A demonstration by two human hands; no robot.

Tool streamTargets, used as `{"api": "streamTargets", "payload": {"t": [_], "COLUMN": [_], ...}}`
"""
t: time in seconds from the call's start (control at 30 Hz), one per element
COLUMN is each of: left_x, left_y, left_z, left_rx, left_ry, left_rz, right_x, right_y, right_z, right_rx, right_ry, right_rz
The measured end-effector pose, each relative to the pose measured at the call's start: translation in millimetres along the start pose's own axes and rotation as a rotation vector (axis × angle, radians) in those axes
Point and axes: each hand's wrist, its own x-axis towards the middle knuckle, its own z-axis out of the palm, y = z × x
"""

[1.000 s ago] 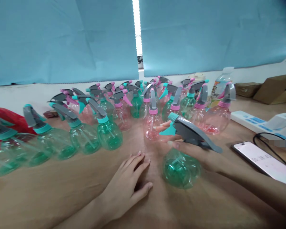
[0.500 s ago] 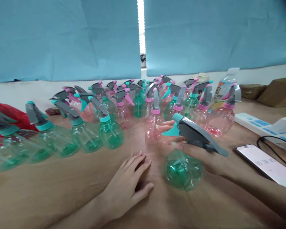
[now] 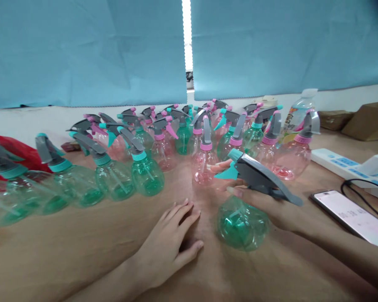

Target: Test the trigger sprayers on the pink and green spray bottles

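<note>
Left hand (image 3: 168, 247): palm down on the wooden table (image 3: 91, 251); fingers slightly parted, thumb spread away from them; holding nothing.
Right hand (image 3: 267, 205): behind the spray head (image 3: 261, 178), which partly covers it; fingers extend to the left, thumb below them. Whether it grips the neck cannot be told.
Green spray bottle (image 3: 242, 228): near side of the table, to the right of the left hand and apart from it; grey spray head tilted, teal nozzle and trigger toward the left.
Pink spray bottle (image 3: 204, 165): upright, just beyond the right fingertips, which overlap it in view; contact cannot be told.
Left-hand row: green spray bottles (image 3: 148, 180) with teal collars, extending to the left edge.
Back group: pink and green spray bottles mixed, set close together before the white wall (image 3: 50, 119).
Right side: phone (image 3: 349, 214) lying face up, digits on its screen; black cable (image 3: 359, 180) beside it; white power strip (image 3: 330, 159) behind.
Rear right: drink bottle (image 3: 302, 105) and cardboard box (image 3: 370, 121).
Far left: red bag (image 3: 12, 153) behind the row.
Background: blue curtain (image 3: 82, 50).
</note>
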Motion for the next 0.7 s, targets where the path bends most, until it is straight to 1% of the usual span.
{"api": "streamTargets", "payload": {"t": [0.13,0.33,0.47,0.57,0.7], "left_x": [0.1,1.1,1.3,1.5,1.6], "left_y": [0.4,-0.7,0.4,0.8,0.3], "left_z": [0.4,0.6,-0.8,-1.2,-0.3], "left_rx": [0.003,-0.003,-0.001,-0.002,0.000], "left_ry": [0.015,0.024,0.005,0.002,0.010], "left_rz": [-0.001,0.010,0.006,0.000,0.005], "right_x": [0.2,-0.5,-1.5,-3.6,-6.9], "right_y": [-1.1,-2.8,-2.7,-4.3,-0.4], "right_z": [0.8,0.8,-0.1,-1.1,-5.2], "right_rx": [0.007,0.003,0.041,-0.035,-0.143], "right_ry": [0.005,0.076,0.047,0.085,0.106], "right_rz": [0.003,0.031,-0.048,-0.092,-0.094]}}
